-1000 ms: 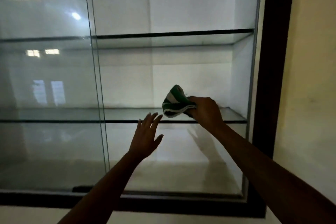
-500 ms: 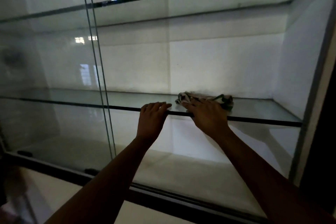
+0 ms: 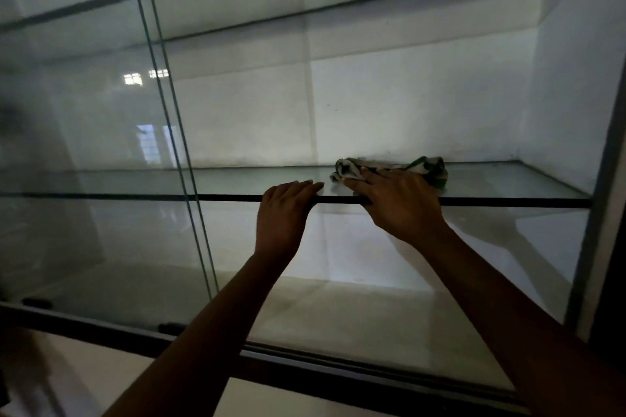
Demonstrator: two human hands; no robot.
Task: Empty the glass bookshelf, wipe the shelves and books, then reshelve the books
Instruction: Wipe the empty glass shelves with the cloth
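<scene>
Shelf (image 3: 508, 187) is sitting mid-height in the bookshelf (image 3: 606, 179), with the cloth (image 3: 427, 164) lying on it near the front edge, right of middle. My right hand (image 3: 401, 208) is pressing the cloth down with flat, straight fingers. My left hand (image 3: 281, 213) is resting just beside it, its fingers lying flat over the front edge and gripping nothing.

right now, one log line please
step: wipe | right hand: presses cloth on glass shelf | left hand: rests on its edge
</scene>
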